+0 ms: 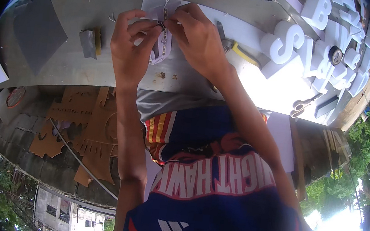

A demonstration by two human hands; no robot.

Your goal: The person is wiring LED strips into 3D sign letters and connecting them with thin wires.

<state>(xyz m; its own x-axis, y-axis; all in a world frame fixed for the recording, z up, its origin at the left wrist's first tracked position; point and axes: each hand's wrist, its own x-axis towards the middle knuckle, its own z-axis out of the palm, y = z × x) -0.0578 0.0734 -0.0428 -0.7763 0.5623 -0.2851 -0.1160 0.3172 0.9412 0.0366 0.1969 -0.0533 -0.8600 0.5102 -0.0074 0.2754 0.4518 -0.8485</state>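
One lettered jersey point(228, 212), LED strip point(165, 38)

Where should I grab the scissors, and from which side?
Probably by the handle loops, coming from the near edge of the table. The scissors lie with their loops toward that edge and their blades pointing away to the right, so your fingers should stay clear of the blades.

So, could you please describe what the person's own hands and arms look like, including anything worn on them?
Both the left hand and the right hand are ungloved, with no ring, watch or bracelet visible. The left forearm and right forearm are bare, with no sleeve covering them. The torso wears a dark blue top with large white lettering and red trim.
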